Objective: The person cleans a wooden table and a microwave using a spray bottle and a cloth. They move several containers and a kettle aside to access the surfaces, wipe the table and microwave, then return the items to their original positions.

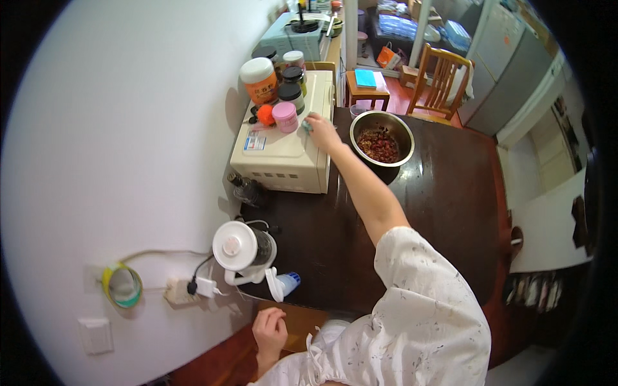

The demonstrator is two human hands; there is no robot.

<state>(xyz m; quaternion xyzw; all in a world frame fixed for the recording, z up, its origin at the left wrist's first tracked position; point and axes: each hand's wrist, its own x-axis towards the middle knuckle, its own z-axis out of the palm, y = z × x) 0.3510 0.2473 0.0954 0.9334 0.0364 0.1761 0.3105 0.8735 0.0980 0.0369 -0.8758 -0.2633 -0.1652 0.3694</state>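
My right hand [321,131] reaches far out over the top of a cream microwave oven [289,166], its fingers closed on a small pale green cloth [307,126]. Just left of the fingers stands a pink-lidded jar [285,117], beside an orange ball-like thing [266,115]. Right of the hand, a stainless steel bowl [382,140] with dark red and brown dry pieces in it rests on the dark wooden table [449,202]. My left hand [270,329] hangs near my body below the table edge, fingers curled, with nothing seen in it.
Several jars, one a large orange jar with a white lid [259,81], crowd the microwave's back. A dark bottle [246,190], a white-lidded glass kettle [244,248] and a blue and white bottle-like thing [286,284] stand along the wall side. A wooden chair [442,84] is beyond the table.
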